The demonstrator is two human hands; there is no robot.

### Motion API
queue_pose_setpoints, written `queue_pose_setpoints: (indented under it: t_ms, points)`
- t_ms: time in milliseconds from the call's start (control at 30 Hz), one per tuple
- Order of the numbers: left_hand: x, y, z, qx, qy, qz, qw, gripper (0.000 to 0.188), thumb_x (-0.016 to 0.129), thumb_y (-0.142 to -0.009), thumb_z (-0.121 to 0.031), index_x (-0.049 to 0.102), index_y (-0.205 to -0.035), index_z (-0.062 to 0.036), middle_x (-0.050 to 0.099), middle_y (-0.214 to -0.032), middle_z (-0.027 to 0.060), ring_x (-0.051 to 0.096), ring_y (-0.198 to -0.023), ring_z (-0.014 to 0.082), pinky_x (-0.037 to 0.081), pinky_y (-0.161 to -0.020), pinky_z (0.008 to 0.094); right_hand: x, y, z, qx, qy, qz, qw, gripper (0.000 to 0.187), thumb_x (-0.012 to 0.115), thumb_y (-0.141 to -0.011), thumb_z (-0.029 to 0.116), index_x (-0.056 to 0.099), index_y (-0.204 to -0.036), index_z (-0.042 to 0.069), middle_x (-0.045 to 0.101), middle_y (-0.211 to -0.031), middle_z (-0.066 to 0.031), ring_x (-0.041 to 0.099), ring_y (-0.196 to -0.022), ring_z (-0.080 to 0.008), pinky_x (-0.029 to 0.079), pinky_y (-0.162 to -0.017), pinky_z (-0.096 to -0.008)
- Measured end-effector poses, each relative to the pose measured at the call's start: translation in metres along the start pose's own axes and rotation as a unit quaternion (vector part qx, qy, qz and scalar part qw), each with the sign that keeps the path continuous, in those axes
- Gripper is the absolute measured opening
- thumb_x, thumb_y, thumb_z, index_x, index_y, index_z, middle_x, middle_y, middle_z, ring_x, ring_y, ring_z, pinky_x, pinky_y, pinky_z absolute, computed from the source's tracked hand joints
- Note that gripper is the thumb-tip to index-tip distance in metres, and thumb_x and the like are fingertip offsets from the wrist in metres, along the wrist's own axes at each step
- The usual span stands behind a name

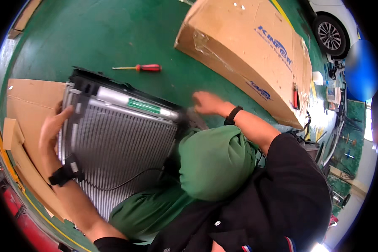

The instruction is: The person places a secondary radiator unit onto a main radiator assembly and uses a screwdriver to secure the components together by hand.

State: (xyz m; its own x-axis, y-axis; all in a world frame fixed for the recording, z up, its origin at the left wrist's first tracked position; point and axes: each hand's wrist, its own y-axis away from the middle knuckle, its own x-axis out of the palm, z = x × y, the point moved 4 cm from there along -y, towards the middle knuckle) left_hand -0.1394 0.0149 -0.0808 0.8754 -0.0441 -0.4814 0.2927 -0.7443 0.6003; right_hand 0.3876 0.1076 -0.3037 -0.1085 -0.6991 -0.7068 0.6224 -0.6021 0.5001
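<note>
A car radiator assembly [124, 138] with silver fins leans in front of my knees. Along its far edge runs a silver tube with a green label [143, 105], beside a black plastic frame [109, 82]. My left hand [56, 122] grips the assembly's left edge, the thumb over the near face and some fingers hidden behind. Just beyond the right corner, my right hand [209, 103] is curled closed and slightly blurred; I cannot make out what, if anything, is inside it. A thin dark cable [126, 183] crosses the fins.
A screwdriver [149, 67] with a red handle lies on the green floor [92, 33] beyond the radiator. At right stands a large cardboard box [235, 46], a red-and-black tool [296, 96] on it. Flattened cardboard [33, 98] lies at left; a car wheel [329, 35] is far right.
</note>
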Motion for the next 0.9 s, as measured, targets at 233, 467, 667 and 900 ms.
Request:
queue_pose_setpoints:
  t_ms: [233,467,667,900]
  points:
    - [0.017,-0.023,-0.006,-0.102,-0.028,0.12,0.987,0.064,0.066,-0.099,-0.041,0.053,-0.144,0.0031,0.068,-0.123,0.0076,0.063,-0.11,0.0171,0.047,-0.096,0.0321,-0.004,0.059,-0.044,0.029,-0.005,-0.072,0.997,0.037,0.069,-0.082,0.019,0.061,-0.116,0.009,0.064,-0.114,-0.0138,0.058,-0.113,-0.0362,0.049,-0.096,-0.0467]
    - [0.01,-0.014,0.01,-0.108,-0.079,0.081,0.988,0.053,0.062,-0.102,-0.031,0.053,-0.14,0.0054,0.065,-0.125,0.0111,0.06,-0.111,0.0182,0.047,-0.101,0.0334,0.009,0.048,-0.042,0.023,0.016,-0.016,0.999,0.044,0.066,-0.075,0.013,0.058,-0.116,0.003,0.059,-0.118,-0.0209,0.056,-0.114,-0.0395,0.05,-0.096,-0.0488]
    - [0.01,0.039,-0.012,-0.067,-0.155,-0.098,0.981,0.089,0.061,-0.101,-0.057,0.034,-0.154,0.0093,0.044,-0.156,0.027,0.043,-0.146,0.0335,0.033,-0.12,0.0373,-0.027,0.034,-0.043,0.092,-0.142,-0.153,0.974,0.038,0.068,-0.075,0.016,0.058,-0.108,0.0,0.063,-0.098,-0.0168,0.064,-0.09,-0.0341,0.054,-0.082,-0.0431]
    - [-0.031,0.19,0.056,-0.111,0.157,-0.3,0.934,0.082,0.035,-0.108,-0.063,0.037,-0.157,0.0022,0.04,-0.161,0.0202,0.039,-0.149,0.0311,0.028,-0.124,0.0431,-0.107,-0.01,0.082,-0.004,-0.442,-0.042,0.896,0.017,0.069,-0.1,0.019,0.059,-0.096,0.005,0.057,-0.079,0.0029,0.057,-0.075,-0.0063,0.048,-0.065,-0.0273]
